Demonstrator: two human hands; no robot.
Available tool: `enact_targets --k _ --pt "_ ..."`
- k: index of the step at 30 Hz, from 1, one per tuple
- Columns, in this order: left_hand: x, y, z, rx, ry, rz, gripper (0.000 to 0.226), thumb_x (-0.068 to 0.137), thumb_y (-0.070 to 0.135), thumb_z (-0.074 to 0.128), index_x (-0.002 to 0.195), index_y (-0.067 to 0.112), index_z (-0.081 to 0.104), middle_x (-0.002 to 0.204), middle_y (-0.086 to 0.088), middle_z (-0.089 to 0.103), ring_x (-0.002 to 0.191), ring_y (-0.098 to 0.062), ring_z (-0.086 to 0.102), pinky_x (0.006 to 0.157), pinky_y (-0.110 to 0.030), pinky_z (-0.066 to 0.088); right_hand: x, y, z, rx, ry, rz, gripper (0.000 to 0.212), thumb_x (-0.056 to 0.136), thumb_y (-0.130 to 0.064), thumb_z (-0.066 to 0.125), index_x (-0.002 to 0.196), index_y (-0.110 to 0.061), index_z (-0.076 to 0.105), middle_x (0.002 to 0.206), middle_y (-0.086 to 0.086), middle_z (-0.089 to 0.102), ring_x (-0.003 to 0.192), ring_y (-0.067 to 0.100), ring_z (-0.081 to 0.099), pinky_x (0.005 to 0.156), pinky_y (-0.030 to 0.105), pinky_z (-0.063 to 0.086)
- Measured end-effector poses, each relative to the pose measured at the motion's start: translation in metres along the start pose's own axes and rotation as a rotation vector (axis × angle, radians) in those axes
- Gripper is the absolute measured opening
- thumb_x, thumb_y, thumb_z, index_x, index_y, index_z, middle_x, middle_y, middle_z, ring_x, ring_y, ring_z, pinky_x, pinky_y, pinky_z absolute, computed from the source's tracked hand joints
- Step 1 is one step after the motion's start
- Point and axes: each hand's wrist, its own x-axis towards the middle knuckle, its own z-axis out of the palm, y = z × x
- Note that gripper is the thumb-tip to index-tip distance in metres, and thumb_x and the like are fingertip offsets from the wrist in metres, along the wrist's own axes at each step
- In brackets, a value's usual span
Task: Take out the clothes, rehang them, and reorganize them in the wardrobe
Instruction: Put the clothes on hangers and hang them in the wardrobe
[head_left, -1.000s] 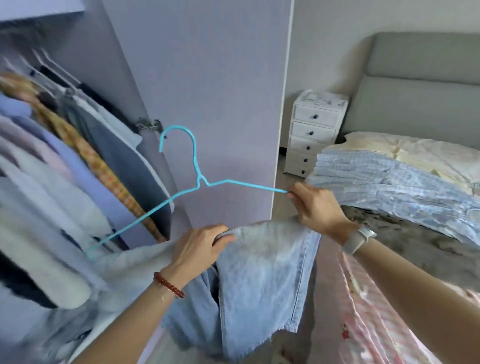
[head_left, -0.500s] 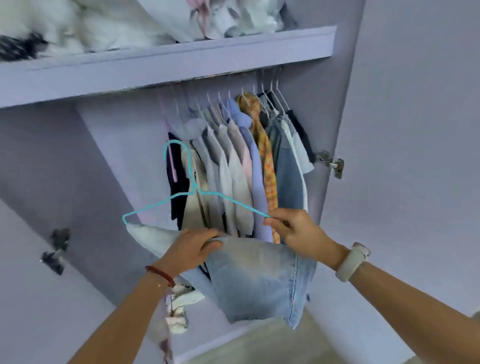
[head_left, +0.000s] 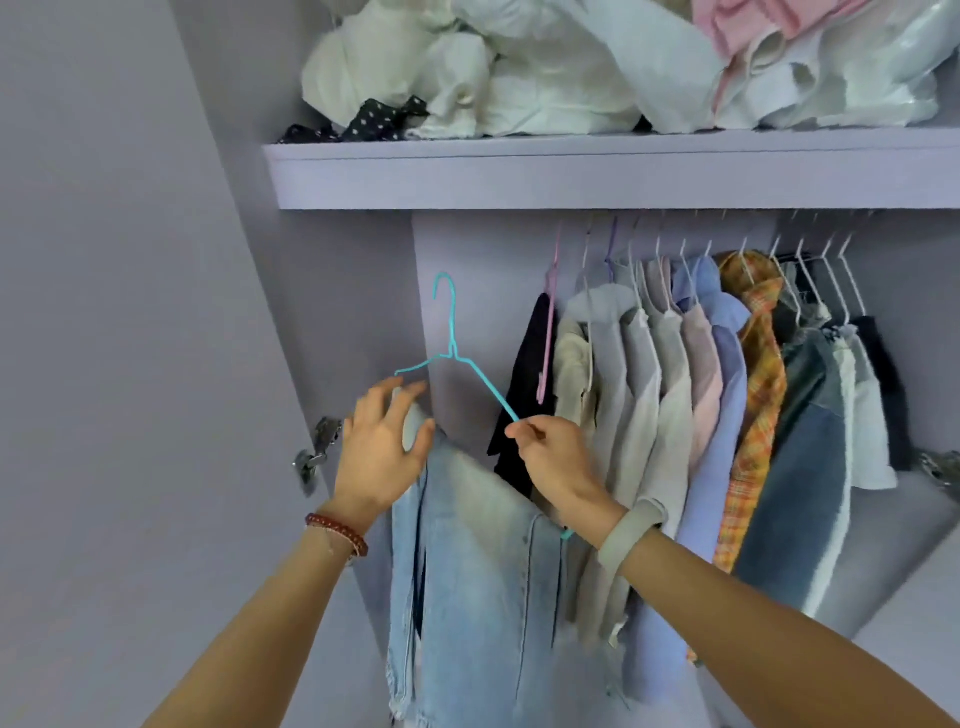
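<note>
A: Head view, right hand (head_left: 558, 462) first. Grip is a thumb-and-fingertip pinch on the sloping arm of the teal hanger (head_left: 470, 371), nothing else in it.

B: And the left hand (head_left: 382, 452)?

A: Fingers spread and straight, pressed on the top fold of the pale jeans (head_left: 467, 571) by the hanger's left end. Not curled round anything.

B: Where's the garment, exactly?

A: Jeans are draped over the hanger's lower bar, legs hanging down in front of the wardrobe opening. Hook points up, below the shelf (head_left: 571, 176), not on the rail yet. Rail itself is hidden behind the shelf edge, can't see it.

B: So the step is hooking it on?

A: Looks that way, imo. Free gap sits left of the pink hanger (head_left: 549, 332) and the dark garment (head_left: 527, 384); row of hung shirts (head_left: 675, 389) fills the rest.

B: Tips?

A: Keep the hanger level w/ the left palm steadying the denim, since folded jeans may slide off a thin wire bar. Lift the hook straight up, then over the rail in that gap. Pinch is far from the hook, so it'll likely twist; a hold nearer the neck would steer better.
</note>
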Motion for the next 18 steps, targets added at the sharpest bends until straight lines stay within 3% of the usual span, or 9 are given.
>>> enact_targets --k 4,9,12,15,18 --pt "0.043 0.009 -0.024 -0.008 0.239 0.091 0.042 0.084 0.010 0.060 0.125 0.006 0.053 0.135 -0.020 0.043 0.127 -0.038 0.038 0.097 -0.051 0.035 0.033 -0.008 0.039 0.119 0.117 0.057 0.024 0.090 -0.008 0.043 0.094 -0.008 0.066 0.061 -0.011 0.048 0.053 0.003 0.042 0.048 0.014 0.032" --pt "0.105 0.022 -0.042 0.084 0.421 0.283 0.057 0.082 0.014 0.053 0.138 0.013 0.040 0.148 -0.021 0.026 0.138 -0.038 0.019 0.104 -0.051 0.028 0.071 -0.024 0.065 0.166 0.288 0.015 0.026 0.089 -0.004 0.041 0.097 -0.004 0.065 0.080 0.000 0.057 0.065 0.012 0.049 0.062 0.022 0.035" --pt "0.138 0.022 -0.042 0.166 0.385 0.295 0.066 0.083 0.019 0.050 0.144 0.018 0.027 0.152 -0.021 0.014 0.140 -0.035 0.002 0.111 -0.053 0.014 0.095 -0.037 0.072 0.149 0.399 -0.043 0.025 0.089 -0.002 0.042 0.096 -0.002 0.066 0.082 0.009 0.061 0.066 0.017 0.050 0.057 0.021 0.029" --pt "0.162 0.011 -0.032 0.206 0.295 0.291 0.072 0.087 0.020 0.051 0.145 0.023 0.008 0.153 -0.015 0.000 0.137 -0.030 -0.013 0.114 -0.049 0.003 0.124 -0.048 0.074 0.150 0.475 -0.061 0.025 0.088 -0.001 0.041 0.096 0.001 0.065 0.095 0.019 0.066 0.084 0.028 0.056 0.068 0.025 0.038" --pt "0.173 0.002 -0.022 0.191 0.314 0.331 0.077 0.084 0.017 0.057 0.144 0.022 0.008 0.150 -0.011 -0.006 0.137 -0.032 -0.012 0.112 -0.050 0.005 0.156 -0.054 0.075 0.156 0.521 -0.053 0.024 0.089 -0.001 0.040 0.090 0.006 0.063 0.091 0.025 0.065 0.087 0.037 0.058 0.066 0.029 0.039"
